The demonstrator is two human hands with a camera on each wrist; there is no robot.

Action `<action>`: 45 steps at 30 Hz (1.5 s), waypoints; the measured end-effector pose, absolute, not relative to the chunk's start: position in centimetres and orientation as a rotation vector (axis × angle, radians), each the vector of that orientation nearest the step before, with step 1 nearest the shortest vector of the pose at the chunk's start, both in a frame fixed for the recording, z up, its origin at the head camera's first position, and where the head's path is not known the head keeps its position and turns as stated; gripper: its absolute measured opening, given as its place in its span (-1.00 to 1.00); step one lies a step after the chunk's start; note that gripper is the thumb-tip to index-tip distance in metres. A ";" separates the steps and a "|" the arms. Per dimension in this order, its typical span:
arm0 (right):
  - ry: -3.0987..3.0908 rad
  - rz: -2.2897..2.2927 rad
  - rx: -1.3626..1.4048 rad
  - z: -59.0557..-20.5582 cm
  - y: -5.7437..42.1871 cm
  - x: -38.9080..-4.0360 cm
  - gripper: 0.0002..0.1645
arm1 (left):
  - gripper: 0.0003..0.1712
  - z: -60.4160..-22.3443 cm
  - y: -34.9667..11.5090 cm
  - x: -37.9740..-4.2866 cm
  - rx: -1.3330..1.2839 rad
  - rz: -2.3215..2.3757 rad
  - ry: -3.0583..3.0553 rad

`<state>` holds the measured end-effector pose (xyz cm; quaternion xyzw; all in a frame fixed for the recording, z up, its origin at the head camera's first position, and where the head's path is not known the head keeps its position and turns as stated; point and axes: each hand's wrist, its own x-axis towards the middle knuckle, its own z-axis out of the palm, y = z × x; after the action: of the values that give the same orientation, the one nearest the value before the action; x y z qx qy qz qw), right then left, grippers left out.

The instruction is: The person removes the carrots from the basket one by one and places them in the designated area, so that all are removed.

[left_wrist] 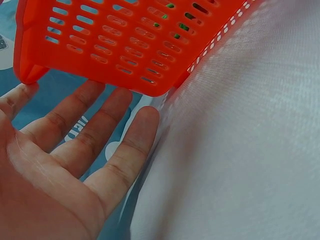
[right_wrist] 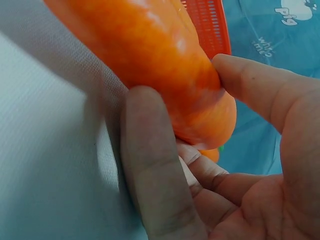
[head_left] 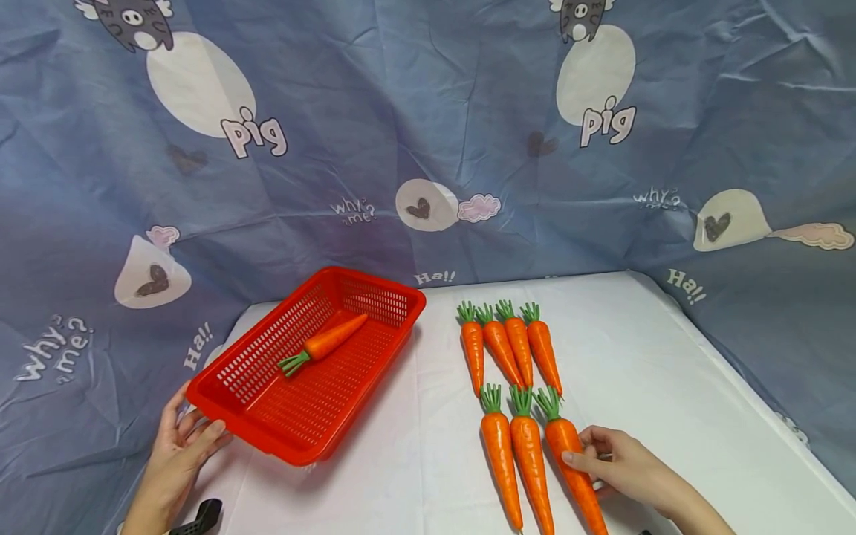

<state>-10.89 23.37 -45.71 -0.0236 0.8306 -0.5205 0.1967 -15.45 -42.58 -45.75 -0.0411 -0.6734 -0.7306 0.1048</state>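
A red plastic basket (head_left: 364, 405) with slotted walls stands at the left, slightly tilted, one carrot (head_left: 331, 338) lying inside. My left hand (head_left: 177, 449) holds its near left corner. In the left wrist view, the fingers (left_wrist: 140, 130) are fairly straight, with some fingertips against the basket's (left_wrist: 100, 60) underside. On the right, my right hand (head_left: 618, 464) grips the rightmost carrot (head_left: 568, 446) of the near row, thumb on one side and fingers on the other. That carrot (right_wrist: 165, 55) looks close to the cloth in the right wrist view.
Two more carrots, a left one (head_left: 500, 453) and a middle one (head_left: 528, 453), lie beside the gripped carrot. Behind them several carrots (head_left: 515, 338) form a far row. A white cloth (head_left: 669, 357) covers the table, and a blue printed curtain (head_left: 428, 134) hangs behind.
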 end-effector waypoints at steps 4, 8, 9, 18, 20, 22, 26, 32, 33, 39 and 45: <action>2.344 -1.439 -0.055 -45.7 23.2 -10.9 -0.45 | -0.06 -45.8 -42.6 -15.4 -0.150 -2.172 -1.957; 2.363 -1.417 -0.034 -45.7 23.1 -11.0 -0.45 | -0.06 -45.8 -42.6 -15.4 -0.149 -2.172 -1.961; 2.369 -1.410 -0.028 -45.7 23.1 -11.0 -0.45 | -0.06 -45.8 -42.6 -15.4 -0.143 -2.171 -1.966; 2.409 -1.345 0.034 -45.8 22.3 -11.6 -0.40 | -0.07 -45.7 -42.6 -15.4 -0.118 -2.163 -1.992; 2.419 -1.328 0.040 -45.7 22.2 -11.7 -0.39 | -0.07 -45.8 -42.6 -15.4 -0.127 -2.166 -1.986; 2.431 -1.312 0.042 -45.7 22.1 -11.7 -0.38 | -0.06 -45.8 -42.7 -15.4 -0.142 -2.169 -1.975; 2.448 -1.289 0.042 -45.5 22.0 -11.7 -0.37 | -0.06 -45.9 -42.7 -15.5 -0.167 -2.177 -1.952; 2.463 -1.285 0.018 -45.4 21.7 -11.9 -0.35 | -0.05 -45.9 -42.7 -15.4 -0.206 -2.193 -1.933; 2.460 -1.293 0.010 -45.4 21.6 -11.9 -0.34 | -0.04 -45.9 -42.7 -15.4 -0.208 -2.192 -1.935; 2.452 -1.318 -0.022 -45.5 21.3 -12.2 -0.30 | -0.03 -45.7 -42.7 -15.2 -0.170 -2.174 -1.967; 2.453 -1.330 -0.015 -45.6 21.3 -12.5 -0.20 | -0.03 -45.7 -42.7 -15.3 -0.147 -2.165 -1.976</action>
<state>-12.46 21.33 -45.62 -0.0052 0.8656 -0.4692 0.1748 -15.32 -42.72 -45.66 -0.0499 -0.6698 -0.7337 0.1034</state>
